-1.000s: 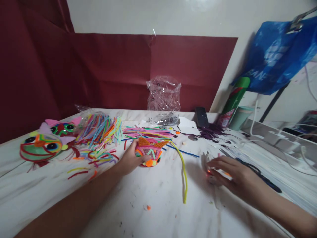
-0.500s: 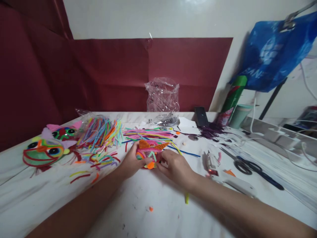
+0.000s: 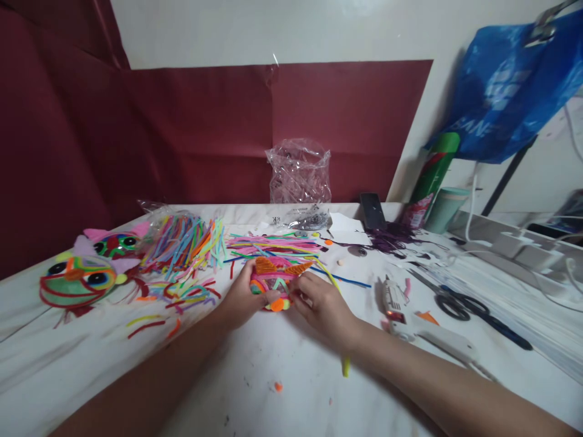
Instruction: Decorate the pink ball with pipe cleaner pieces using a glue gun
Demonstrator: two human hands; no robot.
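Note:
A small pipe-cleaner animal face [image 3: 279, 283] with orange pointed ears, a pink band and an orange round nose is held upright just above the table. My left hand [image 3: 241, 296] is closed round its left side, thumb across the lower front. At its right edge, my right hand [image 3: 321, 303] has its fingers bent together in a pinch. Whatever lies between those fingertips is too small to make out. A yellow pipe cleaner [image 3: 346, 366] shows below my right wrist. Behind the face lie long pink and mixed pipe cleaners [image 3: 273, 244].
Two similar animal faces [image 3: 75, 285] sit at the left beside a bag of pipe cleaners [image 3: 182, 240]. Cut pieces [image 3: 189, 294] lie before it. On the right are a glue gun [image 3: 395, 303] with a red light, scissors [image 3: 469, 306], purple strands [image 3: 392, 238] and a phone [image 3: 372, 211].
My right fingers have shifted slightly at the face's right edge, and the right orange ear shows more. The camera view has moved a little. My left hand keeps its hold.

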